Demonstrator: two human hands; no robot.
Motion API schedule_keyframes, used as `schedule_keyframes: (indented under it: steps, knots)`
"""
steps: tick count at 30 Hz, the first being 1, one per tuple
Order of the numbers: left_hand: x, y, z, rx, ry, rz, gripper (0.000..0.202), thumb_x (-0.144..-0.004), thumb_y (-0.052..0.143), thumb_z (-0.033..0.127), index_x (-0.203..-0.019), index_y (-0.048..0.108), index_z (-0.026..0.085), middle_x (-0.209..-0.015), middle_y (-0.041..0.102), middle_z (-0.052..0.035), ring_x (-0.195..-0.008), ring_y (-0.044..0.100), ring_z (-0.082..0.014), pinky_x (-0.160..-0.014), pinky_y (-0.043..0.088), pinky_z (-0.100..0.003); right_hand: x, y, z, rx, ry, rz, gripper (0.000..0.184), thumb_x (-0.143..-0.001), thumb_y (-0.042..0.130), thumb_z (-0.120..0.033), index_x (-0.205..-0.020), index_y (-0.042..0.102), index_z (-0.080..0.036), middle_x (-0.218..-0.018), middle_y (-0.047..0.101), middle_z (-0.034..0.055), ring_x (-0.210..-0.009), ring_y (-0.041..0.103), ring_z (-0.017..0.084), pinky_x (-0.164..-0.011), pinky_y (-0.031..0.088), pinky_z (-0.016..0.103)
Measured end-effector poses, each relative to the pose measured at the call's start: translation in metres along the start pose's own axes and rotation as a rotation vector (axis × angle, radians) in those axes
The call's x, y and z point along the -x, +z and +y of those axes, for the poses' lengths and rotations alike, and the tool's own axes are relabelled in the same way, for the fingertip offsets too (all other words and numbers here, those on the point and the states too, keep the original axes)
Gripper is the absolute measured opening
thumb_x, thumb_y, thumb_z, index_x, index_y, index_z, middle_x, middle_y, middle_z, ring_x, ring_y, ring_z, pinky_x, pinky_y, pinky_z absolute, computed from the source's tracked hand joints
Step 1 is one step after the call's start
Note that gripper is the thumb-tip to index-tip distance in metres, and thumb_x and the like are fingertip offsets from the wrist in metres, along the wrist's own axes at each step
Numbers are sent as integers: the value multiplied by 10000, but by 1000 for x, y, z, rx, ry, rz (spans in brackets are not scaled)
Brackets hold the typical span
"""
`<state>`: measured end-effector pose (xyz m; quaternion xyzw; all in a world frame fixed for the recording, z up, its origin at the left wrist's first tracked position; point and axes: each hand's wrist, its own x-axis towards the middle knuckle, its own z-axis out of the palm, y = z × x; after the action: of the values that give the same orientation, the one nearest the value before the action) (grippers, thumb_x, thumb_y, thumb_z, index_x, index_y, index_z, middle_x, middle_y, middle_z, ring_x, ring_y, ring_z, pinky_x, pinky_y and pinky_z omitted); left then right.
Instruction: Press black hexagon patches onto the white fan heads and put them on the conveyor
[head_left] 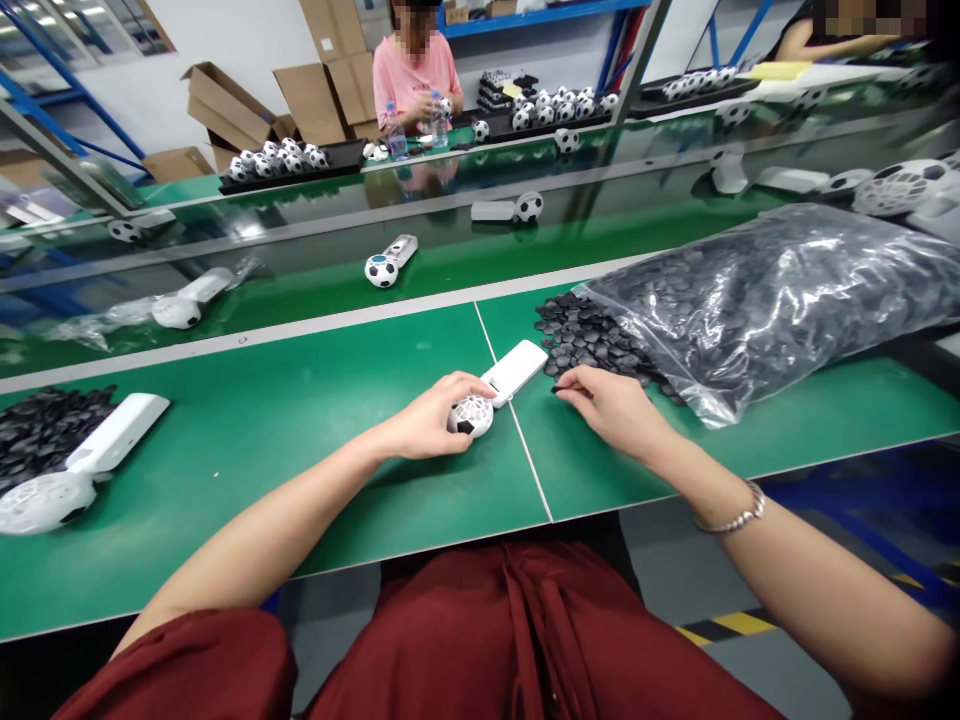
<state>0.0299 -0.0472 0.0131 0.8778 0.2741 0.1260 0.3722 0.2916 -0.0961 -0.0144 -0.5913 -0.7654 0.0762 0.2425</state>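
Note:
My left hand [435, 415] is wrapped round the ball end of a white device with a football-shaped head [474, 414]. The device lies on the green table, its flat white handle [519, 372] pointing away to the right. Black patches fill some of the openings in its white lattice. Just right of the handle, my right hand [604, 405] pinches a small black piece [556, 388] between thumb and fingertips. Beyond that hand a heap of loose black pieces [589, 335] spills from a clear plastic bag [787, 290].
At the left lie another white football-headed device [112, 435] and a second heap of black pieces [45, 430]. Several devices, such as one with a ball head [382, 270], lie on the green conveyor [300, 280]. A co-worker in pink [416, 75] sits across, near trays of small footballs [277, 160].

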Motion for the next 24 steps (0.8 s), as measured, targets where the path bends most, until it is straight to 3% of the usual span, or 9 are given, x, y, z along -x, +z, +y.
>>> schedule_keyframes:
  steps: [3, 7, 12, 19, 24]
  knots:
    - [1, -4, -1, 14, 0, -26, 572, -623, 535, 105, -1178, 446, 213, -1237, 450, -60, -1182, 422, -228, -1028, 315, -373, -5, -2, -28, -261, -99, -80, 130, -846, 476, -232, -848, 603, -207, -843, 652, 28, -764, 595, 172, -695, 465, 279]
    - [0, -4, -1, 24, 19, -22, 581, -610, 529, 91, -1176, 449, 193, -1233, 461, -65, -1192, 414, -221, -1040, 299, -363, -12, 2, -49, -376, -229, -176, 162, -857, 450, -190, -916, 600, -199, -912, 638, 36, -842, 581, 159, -765, 448, 271]
    - [2, 1, -1, 32, -4, 13, 569, -618, 540, 86, -1170, 440, 181, -1248, 448, -74, -1191, 416, -215, -1030, 309, -355, -17, 11, -51, -438, -216, -253, 110, -853, 473, -199, -818, 578, -197, -797, 621, 15, -706, 551, 144, -674, 435, 258]
    - [1, 9, -1, 67, -42, 123, 468, -663, 638, 211, -1105, 486, 212, -1168, 496, -54, -1128, 462, -228, -993, 344, -372, -19, 24, -51, -622, -121, -240, 99, -833, 508, -224, -817, 596, -182, -815, 630, 22, -726, 560, 151, -684, 442, 270]
    - [-4, 17, -1, 91, -79, 239, 320, -684, 641, 256, -986, 542, 212, -1064, 551, -42, -1027, 520, -214, -943, 383, -366, -22, 30, -52, -630, -97, -201, 96, -813, 532, -225, -791, 614, -180, -799, 638, 24, -721, 568, 155, -683, 439, 279]
